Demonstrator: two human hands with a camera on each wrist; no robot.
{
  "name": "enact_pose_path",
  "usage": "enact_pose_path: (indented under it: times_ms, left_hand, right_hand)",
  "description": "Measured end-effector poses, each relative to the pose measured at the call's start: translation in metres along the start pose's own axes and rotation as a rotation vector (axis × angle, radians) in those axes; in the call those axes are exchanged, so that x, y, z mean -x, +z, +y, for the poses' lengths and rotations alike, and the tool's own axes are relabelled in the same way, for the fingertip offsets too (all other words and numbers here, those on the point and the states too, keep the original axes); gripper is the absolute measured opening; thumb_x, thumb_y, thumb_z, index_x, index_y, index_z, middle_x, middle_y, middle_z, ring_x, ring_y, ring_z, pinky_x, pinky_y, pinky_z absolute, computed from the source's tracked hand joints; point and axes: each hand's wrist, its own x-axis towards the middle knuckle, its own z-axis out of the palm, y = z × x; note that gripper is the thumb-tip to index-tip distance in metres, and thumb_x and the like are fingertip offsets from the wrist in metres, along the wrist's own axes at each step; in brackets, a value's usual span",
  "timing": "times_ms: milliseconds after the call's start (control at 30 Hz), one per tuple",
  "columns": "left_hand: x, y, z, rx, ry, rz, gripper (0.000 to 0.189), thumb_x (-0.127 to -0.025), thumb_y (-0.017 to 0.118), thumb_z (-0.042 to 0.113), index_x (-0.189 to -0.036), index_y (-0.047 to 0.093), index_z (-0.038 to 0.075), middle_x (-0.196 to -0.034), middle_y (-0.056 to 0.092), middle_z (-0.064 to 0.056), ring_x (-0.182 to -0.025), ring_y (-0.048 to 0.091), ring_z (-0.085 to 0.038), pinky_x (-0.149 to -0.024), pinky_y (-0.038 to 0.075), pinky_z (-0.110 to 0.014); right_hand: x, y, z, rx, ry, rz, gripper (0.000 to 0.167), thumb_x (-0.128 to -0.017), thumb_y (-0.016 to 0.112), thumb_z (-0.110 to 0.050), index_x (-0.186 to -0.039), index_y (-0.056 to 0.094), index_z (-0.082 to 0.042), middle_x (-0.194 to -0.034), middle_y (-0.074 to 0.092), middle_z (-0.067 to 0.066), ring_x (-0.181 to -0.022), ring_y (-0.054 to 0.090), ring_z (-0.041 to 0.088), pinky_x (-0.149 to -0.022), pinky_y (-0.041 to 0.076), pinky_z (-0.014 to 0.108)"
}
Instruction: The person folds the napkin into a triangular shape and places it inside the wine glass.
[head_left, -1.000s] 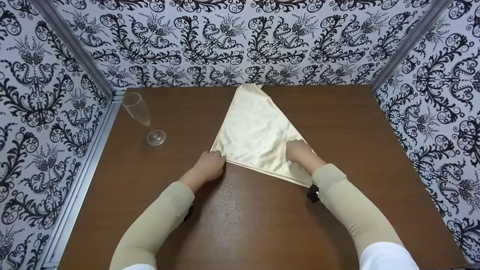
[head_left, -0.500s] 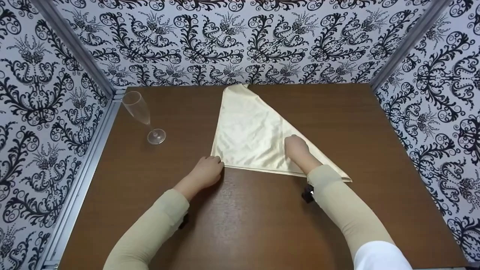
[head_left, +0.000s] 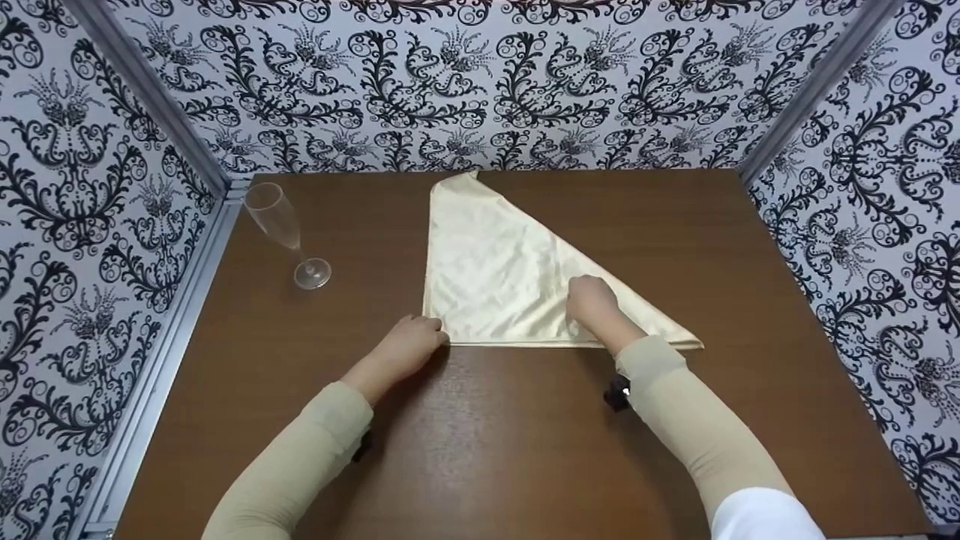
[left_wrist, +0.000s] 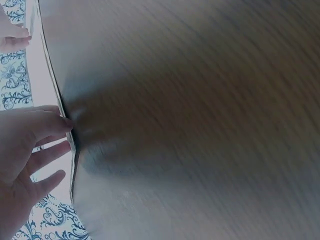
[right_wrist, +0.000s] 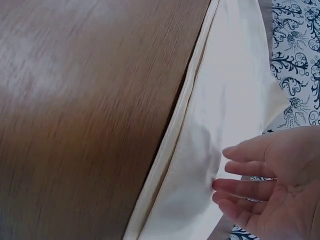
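A cream satin cloth napkin (head_left: 487, 255), folded into a triangle, lies on the brown table with wrinkles across its middle. At its near left corner my left hand (head_left: 405, 345) touches the edge. In the left wrist view the left hand (left_wrist: 25, 155) has its fingers spread and fairly straight, with one fingertip on the napkin's border. My right hand (head_left: 596, 304) rests on the napkin toward its right side. The right wrist view shows the right hand (right_wrist: 280, 180) with gently bent fingers, fingertips on the cloth (right_wrist: 185, 185) and nothing gripped.
A clear champagne flute (head_left: 289, 232) stands at the back left of the table (head_left: 487, 450). Black-and-white patterned walls (head_left: 450, 82) enclose the back and sides. A metal rail (head_left: 161, 382) runs along the left table edge.
The napkin has turned so its near edge now runs nearly level, and its far tip has shifted left. My left hand has come slightly nearer and left; my right hand has barely moved.
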Motion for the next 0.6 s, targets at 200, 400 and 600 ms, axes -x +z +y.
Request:
enact_pose_path:
  times_ms: [200, 400, 600]
  left_hand:
    - [-0.0007, -0.0005, 0.0000, -0.014, 0.106, 0.097, 0.013, -0.086, 0.066, -0.001, -0.079, 0.063, 0.010, -0.076, 0.058, -0.008, -0.066, 0.059, -0.025, -0.061, 0.050, -0.037]
    - [-0.0016, 0.0007, -0.0005, 0.051, 0.123, 0.105, 0.015, -0.087, 0.062, -0.003, -0.079, 0.062, 0.009, -0.077, 0.058, -0.007, -0.068, 0.058, -0.024, -0.062, 0.049, -0.035]
    - [0.0033, -0.0017, -0.0042, 0.107, 0.143, 0.147, 0.007, -0.088, 0.063, 0.004, -0.085, 0.067, 0.009, -0.082, 0.059, -0.008, -0.073, 0.058, -0.025, -0.065, 0.050, -0.035]
  right_hand:
    - [0.0005, 0.0088, 0.0007, -0.010, 0.001, 0.030, 0.009, -0.076, 0.051, -0.004, -0.067, 0.051, -0.006, -0.076, 0.057, 0.013, -0.070, 0.055, 0.035, -0.063, 0.049, 0.047]
    - [0.0021, 0.0067, 0.0015, -0.004, -0.022, 0.061, 0.020, -0.082, 0.052, -0.010, -0.063, 0.055, -0.005, -0.099, 0.059, 0.024, -0.078, 0.057, 0.039, -0.072, 0.050, 0.051]
    - [0.0048, 0.0020, -0.0017, -0.022, -0.020, 0.012, 0.029, -0.088, 0.049, -0.013, -0.061, 0.058, -0.007, -0.106, 0.049, 0.024, -0.062, 0.045, 0.026, -0.060, 0.045, 0.041]
